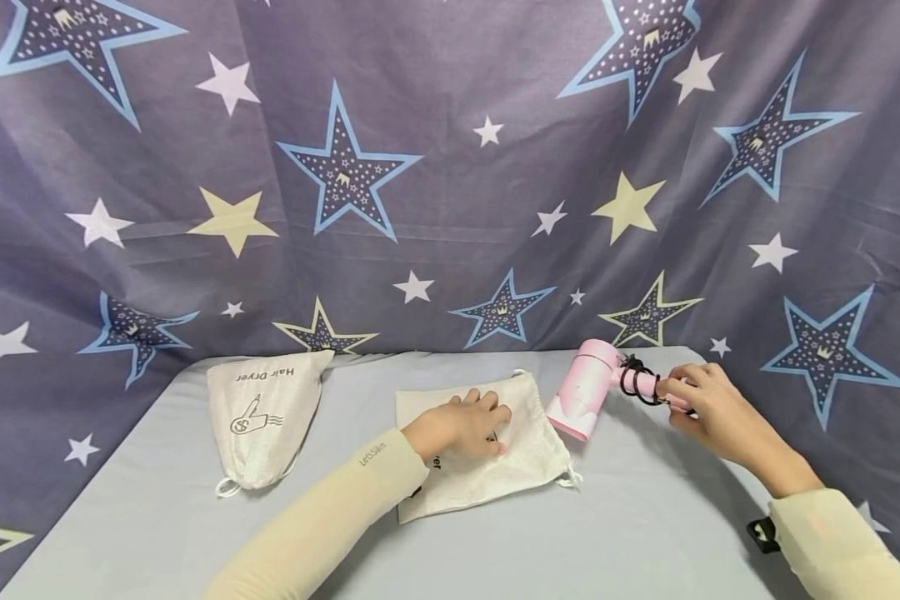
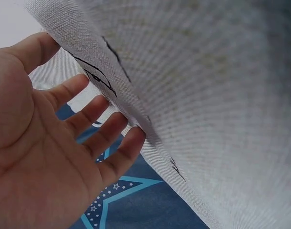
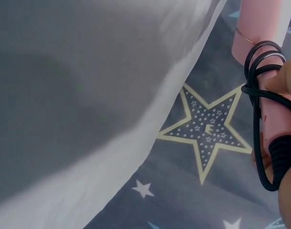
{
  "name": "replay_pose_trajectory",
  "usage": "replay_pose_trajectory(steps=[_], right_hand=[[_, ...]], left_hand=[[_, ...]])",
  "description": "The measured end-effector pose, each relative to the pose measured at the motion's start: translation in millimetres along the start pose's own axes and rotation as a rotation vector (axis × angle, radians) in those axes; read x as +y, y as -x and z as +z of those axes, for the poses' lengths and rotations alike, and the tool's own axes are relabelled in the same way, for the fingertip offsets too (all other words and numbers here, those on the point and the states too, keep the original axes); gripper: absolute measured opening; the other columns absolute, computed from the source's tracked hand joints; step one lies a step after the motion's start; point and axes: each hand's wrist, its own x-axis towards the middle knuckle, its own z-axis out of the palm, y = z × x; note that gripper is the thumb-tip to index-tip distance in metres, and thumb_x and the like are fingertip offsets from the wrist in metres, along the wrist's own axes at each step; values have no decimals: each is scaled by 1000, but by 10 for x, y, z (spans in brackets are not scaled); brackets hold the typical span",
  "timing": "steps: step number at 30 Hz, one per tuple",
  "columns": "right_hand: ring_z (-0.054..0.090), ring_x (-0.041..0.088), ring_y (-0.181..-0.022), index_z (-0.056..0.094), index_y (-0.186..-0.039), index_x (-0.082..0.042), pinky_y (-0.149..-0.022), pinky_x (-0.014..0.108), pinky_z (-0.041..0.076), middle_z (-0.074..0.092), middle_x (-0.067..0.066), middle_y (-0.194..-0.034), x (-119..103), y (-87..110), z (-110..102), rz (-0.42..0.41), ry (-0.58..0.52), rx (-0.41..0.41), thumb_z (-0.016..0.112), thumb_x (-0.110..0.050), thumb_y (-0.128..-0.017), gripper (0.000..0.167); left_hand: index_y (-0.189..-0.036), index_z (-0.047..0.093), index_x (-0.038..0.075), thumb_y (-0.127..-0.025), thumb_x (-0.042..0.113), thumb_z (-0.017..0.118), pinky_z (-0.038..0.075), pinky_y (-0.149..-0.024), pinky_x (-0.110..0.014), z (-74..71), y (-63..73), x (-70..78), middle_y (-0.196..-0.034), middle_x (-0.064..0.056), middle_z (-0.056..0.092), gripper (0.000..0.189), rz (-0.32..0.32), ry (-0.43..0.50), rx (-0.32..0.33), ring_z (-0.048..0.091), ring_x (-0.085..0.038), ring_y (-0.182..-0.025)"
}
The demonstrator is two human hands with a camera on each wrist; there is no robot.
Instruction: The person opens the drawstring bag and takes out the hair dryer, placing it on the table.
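Observation:
A pink hair dryer (image 1: 583, 390) with black cord wound round its handle is at the table's right side. My right hand (image 1: 712, 412) grips the handle end, and the right wrist view shows fingers and thumb about the pink handle (image 3: 277, 117) and the black cord (image 3: 254, 90). My left hand (image 1: 461, 425) lies over a cream drawstring bag (image 1: 450, 492) in the middle, its fingers spread. In the left wrist view the fingertips of the left hand (image 2: 64, 138) touch the bag's printed cloth (image 2: 131, 95), with the palm visible.
A second cream drawstring bag (image 1: 270, 417), printed "Hair Dryer", lies on the left of the table and looks fuller. The table (image 1: 157, 533) has a pale grey cover. Behind it hangs a dark curtain (image 1: 450, 200) with stars.

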Motion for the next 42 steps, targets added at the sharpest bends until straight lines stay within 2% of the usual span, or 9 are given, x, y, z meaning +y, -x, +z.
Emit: replay_pose_trajectory(steps=[6,10,13,17,23,30,35,42], right_hand=[[49,33,-82,69,-98,-11,-74,45,36,61,12,-97,117,9,58,64,1,5,72,3,-65,36],[52,33,-82,66,-95,-10,-75,47,33,61,13,-94,200,27,125,94,25,4,76,4,-63,37],[55,35,-85,65,-94,-9,-77,51,33,61,16,-91,243,56,170,148,51,3,80,5,-62,38],[54,35,-84,61,-95,-8,-78,55,31,58,17,-86,270,96,214,289,67,-1,80,4,-67,36],[47,38,-81,52,-95,-7,-73,59,25,48,19,-82,289,112,279,518,71,-22,70,0,-75,28],[35,58,-89,50,-98,-6,-59,67,37,43,32,-100,293,32,342,794,24,-92,64,-3,-83,21],[33,64,-95,51,-100,-5,-61,74,38,41,33,-105,293,-19,421,876,9,-150,63,-3,-85,19],[34,68,-99,52,-108,-5,-64,73,41,41,36,-109,285,-41,475,950,28,-189,61,-4,-85,24]], left_hand=[[-141,48,26,-102,50,54,41,-101,-43,8,-23,-7,-125,3,43,47,-9,9,-16,40,-18,-113],[-142,48,27,-102,50,54,40,-102,-43,11,-29,-11,-127,3,43,47,-12,21,-20,39,-18,-113],[-143,47,27,-103,49,54,40,-102,-44,14,-26,-6,-128,2,43,46,-11,27,-21,39,-18,-113],[-141,48,27,-103,48,54,40,-102,-44,20,-29,6,-128,3,43,45,-14,32,-25,39,-18,-112],[-141,48,28,-102,49,55,40,-102,-45,25,-41,12,-127,3,43,45,-30,35,-23,38,-18,-113],[-141,47,28,-102,49,56,40,-98,-44,9,-64,34,-128,2,41,46,-58,48,-43,38,-19,-113],[-140,47,27,-101,48,57,41,-95,-42,5,-65,48,-128,2,42,45,-67,36,-52,38,-19,-112],[-140,46,27,-102,48,56,41,-95,-41,5,-65,49,-125,2,41,45,-72,34,-55,38,-19,-111]])
